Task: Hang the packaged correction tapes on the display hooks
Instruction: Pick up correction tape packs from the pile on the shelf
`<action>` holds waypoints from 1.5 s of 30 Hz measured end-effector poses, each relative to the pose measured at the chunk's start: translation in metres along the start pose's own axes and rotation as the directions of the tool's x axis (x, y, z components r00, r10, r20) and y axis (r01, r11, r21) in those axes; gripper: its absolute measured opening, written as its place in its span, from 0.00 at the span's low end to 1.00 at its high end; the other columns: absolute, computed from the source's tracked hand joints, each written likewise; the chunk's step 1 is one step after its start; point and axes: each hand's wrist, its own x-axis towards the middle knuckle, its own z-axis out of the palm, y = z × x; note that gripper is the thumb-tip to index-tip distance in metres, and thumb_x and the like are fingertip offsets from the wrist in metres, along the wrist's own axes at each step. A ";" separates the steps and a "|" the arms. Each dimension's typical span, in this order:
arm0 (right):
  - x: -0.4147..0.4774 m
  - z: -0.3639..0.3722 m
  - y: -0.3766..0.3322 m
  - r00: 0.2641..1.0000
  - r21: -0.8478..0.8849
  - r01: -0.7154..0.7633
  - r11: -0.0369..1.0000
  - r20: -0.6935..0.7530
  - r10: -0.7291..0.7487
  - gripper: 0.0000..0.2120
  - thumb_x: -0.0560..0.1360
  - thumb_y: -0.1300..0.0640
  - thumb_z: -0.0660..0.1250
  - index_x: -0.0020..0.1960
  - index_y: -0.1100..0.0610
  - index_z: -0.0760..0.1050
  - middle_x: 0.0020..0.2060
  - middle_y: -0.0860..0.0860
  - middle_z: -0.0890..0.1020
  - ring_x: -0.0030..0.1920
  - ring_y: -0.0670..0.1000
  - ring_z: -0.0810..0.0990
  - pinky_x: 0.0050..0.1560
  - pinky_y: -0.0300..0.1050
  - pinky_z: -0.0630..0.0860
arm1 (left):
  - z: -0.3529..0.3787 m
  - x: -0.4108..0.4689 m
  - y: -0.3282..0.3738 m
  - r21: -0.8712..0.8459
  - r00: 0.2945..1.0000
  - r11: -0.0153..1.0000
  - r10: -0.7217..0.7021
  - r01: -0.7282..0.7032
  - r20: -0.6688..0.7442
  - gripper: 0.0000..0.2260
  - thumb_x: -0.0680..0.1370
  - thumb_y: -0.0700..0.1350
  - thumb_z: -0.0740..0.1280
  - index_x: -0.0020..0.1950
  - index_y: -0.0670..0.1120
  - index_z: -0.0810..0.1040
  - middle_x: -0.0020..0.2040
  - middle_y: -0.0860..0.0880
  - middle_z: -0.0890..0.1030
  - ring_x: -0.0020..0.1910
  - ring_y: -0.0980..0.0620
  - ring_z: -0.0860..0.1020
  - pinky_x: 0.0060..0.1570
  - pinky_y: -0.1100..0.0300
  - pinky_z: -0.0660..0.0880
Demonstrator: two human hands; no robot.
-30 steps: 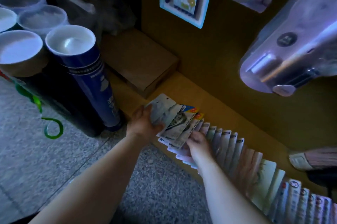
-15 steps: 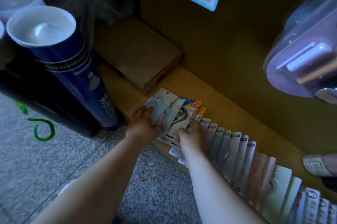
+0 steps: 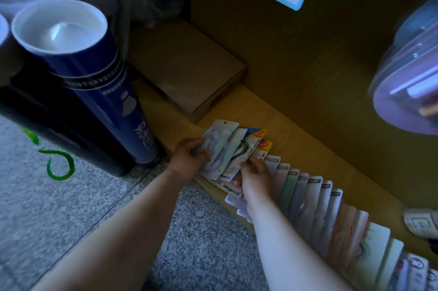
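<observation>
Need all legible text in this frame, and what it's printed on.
"bitoon": bottom edge of a packaged correction tape fanned between the left hand and right hand; a partial copy sits on the pack above it.
"30": pack at the far end of the row.
Too blurred to read: white characters on the blue tube, red-yellow corner badges, header strips of the row of packs.

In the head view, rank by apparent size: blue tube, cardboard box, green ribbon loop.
1-2. Blue tube and cardboard box: similar; the tube's nearness makes it unsure.
3. Green ribbon loop.
</observation>
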 end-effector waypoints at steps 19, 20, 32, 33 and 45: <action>-0.005 0.011 -0.002 0.943 0.408 -0.167 0.898 0.332 0.025 0.29 0.73 0.75 0.54 0.69 0.52 0.65 0.60 0.60 0.76 0.55 0.60 0.76 0.53 0.56 0.76 | 0.004 -0.026 0.013 -0.473 0.988 0.881 -0.078 0.005 -0.133 0.11 0.75 0.40 0.65 0.57 0.44 0.77 0.46 0.50 0.79 0.50 0.52 0.75 0.48 0.63 0.72; -0.009 0.010 -0.004 0.944 0.409 -0.166 0.897 0.328 0.025 0.29 0.73 0.75 0.53 0.68 0.52 0.65 0.58 0.59 0.77 0.52 0.59 0.77 0.53 0.56 0.76 | 0.004 -0.029 0.016 -0.490 0.984 0.871 -0.082 -0.008 -0.161 0.09 0.75 0.39 0.65 0.55 0.45 0.78 0.41 0.52 0.79 0.46 0.53 0.75 0.45 0.66 0.73; -0.111 -0.039 -0.033 0.955 0.201 -0.063 0.978 0.296 0.000 0.12 0.79 0.60 0.55 0.52 0.49 0.75 0.50 0.55 0.80 0.54 0.60 0.79 0.62 0.63 0.72 | -0.012 -0.150 0.050 -0.550 0.974 0.829 -0.031 -0.100 -0.224 0.44 0.61 0.42 0.77 0.72 0.49 0.58 0.66 0.46 0.68 0.59 0.48 0.74 0.56 0.52 0.75; -0.126 -0.044 -0.034 0.953 0.224 -0.050 0.973 0.301 -0.020 0.11 0.79 0.58 0.55 0.51 0.50 0.76 0.51 0.55 0.81 0.54 0.59 0.79 0.62 0.62 0.73 | -0.014 -0.164 0.056 -0.499 0.970 0.860 -0.022 -0.104 -0.241 0.48 0.59 0.45 0.78 0.73 0.52 0.54 0.71 0.46 0.64 0.65 0.46 0.70 0.62 0.47 0.72; -0.281 -0.114 -0.040 0.935 0.422 0.075 0.904 0.287 -0.211 0.18 0.79 0.52 0.53 0.42 0.53 0.81 0.35 0.50 0.86 0.44 0.52 0.81 0.44 0.47 0.76 | -0.030 -0.322 0.115 -0.479 0.932 0.841 0.344 -0.252 0.112 0.23 0.65 0.47 0.74 0.58 0.49 0.73 0.52 0.46 0.82 0.51 0.46 0.81 0.52 0.42 0.78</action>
